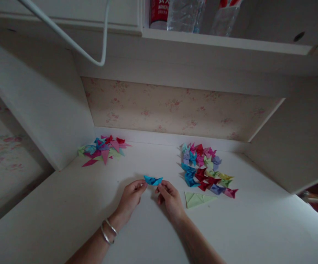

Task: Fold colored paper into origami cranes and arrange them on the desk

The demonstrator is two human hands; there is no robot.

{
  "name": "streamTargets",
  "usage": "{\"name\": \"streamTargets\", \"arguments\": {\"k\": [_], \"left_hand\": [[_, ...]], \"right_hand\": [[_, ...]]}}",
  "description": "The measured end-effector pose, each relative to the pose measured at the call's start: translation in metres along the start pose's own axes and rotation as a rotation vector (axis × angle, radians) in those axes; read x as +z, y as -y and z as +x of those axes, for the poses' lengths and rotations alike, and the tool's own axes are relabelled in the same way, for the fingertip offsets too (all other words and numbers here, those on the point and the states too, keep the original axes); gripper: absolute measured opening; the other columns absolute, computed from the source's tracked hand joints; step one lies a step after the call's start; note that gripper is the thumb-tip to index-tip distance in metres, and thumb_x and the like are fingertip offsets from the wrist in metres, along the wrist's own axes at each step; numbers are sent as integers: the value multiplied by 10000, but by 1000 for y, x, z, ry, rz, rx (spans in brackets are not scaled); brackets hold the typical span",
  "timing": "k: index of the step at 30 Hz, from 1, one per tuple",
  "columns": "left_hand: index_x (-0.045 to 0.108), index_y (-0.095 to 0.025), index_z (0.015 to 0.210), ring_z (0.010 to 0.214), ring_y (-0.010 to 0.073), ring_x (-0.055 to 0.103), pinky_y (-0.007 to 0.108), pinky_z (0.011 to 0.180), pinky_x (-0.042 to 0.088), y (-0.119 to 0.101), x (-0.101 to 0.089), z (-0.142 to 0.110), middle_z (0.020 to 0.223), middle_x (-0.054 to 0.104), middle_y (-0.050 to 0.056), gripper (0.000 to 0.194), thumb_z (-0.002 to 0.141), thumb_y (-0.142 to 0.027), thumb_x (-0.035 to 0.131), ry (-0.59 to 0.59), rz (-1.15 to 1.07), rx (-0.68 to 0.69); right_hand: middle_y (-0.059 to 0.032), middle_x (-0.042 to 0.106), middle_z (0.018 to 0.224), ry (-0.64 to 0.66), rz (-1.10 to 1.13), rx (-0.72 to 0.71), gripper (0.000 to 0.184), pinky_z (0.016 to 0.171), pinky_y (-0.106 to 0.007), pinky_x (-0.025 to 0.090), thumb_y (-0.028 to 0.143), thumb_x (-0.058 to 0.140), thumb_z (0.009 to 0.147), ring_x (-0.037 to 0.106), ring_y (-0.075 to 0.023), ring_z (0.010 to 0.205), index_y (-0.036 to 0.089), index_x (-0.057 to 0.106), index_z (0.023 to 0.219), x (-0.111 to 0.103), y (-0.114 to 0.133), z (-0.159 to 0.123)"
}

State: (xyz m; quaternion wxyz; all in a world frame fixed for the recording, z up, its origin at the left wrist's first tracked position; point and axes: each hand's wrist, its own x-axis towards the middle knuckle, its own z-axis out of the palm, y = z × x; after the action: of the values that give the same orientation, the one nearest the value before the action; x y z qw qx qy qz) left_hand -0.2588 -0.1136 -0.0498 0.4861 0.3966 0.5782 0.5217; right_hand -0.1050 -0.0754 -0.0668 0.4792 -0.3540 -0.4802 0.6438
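Note:
A small blue folded paper piece (153,180) is pinched at both ends between my two hands above the white desk (65,205). My left hand (130,198), with silver bangles on its wrist, grips the left tip. The right tip is held by my right hand (170,198). Both hands have their fingers closed on the paper. A pale green folded triangle (197,199) lies flat on the desk just right of my right hand.
A heap of folded coloured paper shapes (207,169) lies to the right. Another pile of coloured pieces (103,148) sits at the back left corner. A flowered back panel (175,108) and white side walls close in the desk. Plastic bottles (185,14) stand on the shelf above.

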Motion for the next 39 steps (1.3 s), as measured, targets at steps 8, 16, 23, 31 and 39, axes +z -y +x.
{"name": "streamTargets", "arguments": {"k": [8,16,23,31,39], "left_hand": [[638,-131,1010,403,36,219,185,371,137,5,0,2,554,369,-80,447,761,-502,621,1,-21,13],[617,-134,1010,395,42,202,187,363,130,5,-1,1,545,295,-96,447,782,-518,591,29,-21,5],[624,-137,1007,414,48,203,182,375,146,1,1,-1,546,279,-100,463,766,-533,602,8,8,4],[633,-135,1032,427,53,249,184,393,178,3,3,-1,550,341,-89,479,765,-531,603,30,83,32],[643,-139,1010,418,59,290,190,385,198,4,2,0,550,364,-84,489,752,-552,606,28,112,29]], "right_hand": [[21,584,637,2,-19,11,334,387,-199,315,488,670,771,448,-55,399,161,612,806,1,-3,1],[18,591,626,13,-34,7,347,396,-206,317,504,666,763,455,-66,412,164,617,816,1,-5,0],[77,475,519,-68,8,31,441,367,-183,226,493,705,719,345,-59,407,185,602,1017,4,6,-1],[55,491,522,-107,49,55,432,344,-193,200,548,635,768,323,-56,379,168,622,973,3,14,-3],[59,471,514,-109,30,21,369,346,-194,219,542,612,797,328,-54,378,177,582,744,4,12,-1]]}}
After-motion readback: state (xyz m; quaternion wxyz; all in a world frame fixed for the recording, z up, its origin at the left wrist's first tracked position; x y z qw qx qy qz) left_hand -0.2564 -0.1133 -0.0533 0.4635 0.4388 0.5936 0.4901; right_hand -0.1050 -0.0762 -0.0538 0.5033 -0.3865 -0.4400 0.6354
